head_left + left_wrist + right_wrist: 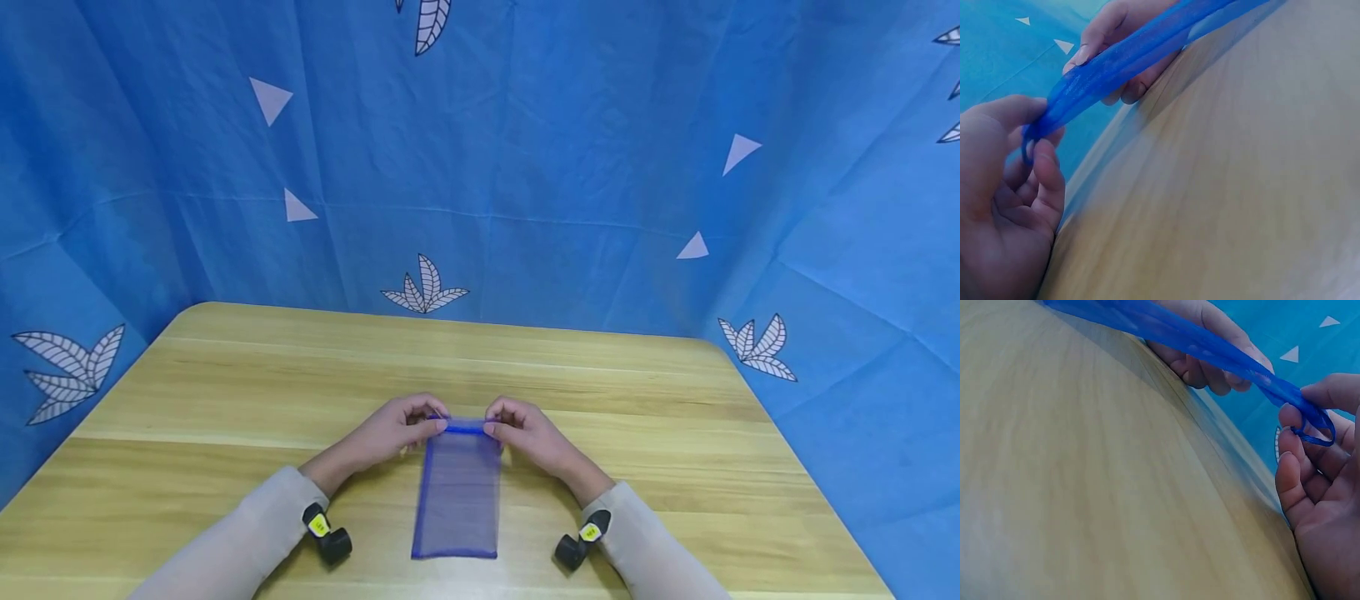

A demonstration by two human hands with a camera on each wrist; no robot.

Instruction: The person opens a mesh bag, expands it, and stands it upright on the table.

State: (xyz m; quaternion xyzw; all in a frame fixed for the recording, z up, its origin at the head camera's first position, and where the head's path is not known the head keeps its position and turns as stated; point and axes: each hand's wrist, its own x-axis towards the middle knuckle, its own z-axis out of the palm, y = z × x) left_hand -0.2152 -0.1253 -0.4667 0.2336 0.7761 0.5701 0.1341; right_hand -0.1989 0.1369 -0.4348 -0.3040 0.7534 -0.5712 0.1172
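Observation:
A sheer blue mesh drawstring bag (461, 500) is held by its top edge, its body stretching down toward the person. My left hand (405, 427) pinches the top left corner between thumb and fingers. At the opposite corner, my right hand (528, 433) pinches the bag the same way. Gathered mesh (1104, 78) runs out from the left thumb in the left wrist view, with a small loop of cord below it. In the right wrist view a knotted cord loop (1322, 439) hangs at the right fingers, beside the bag's edge.
The wooden table (637, 400) has rounded far corners. Behind it and along both sides hangs a blue curtain (495, 150) printed with white leaves and triangles. Small black wrist cameras (335, 546) sit on both sleeves.

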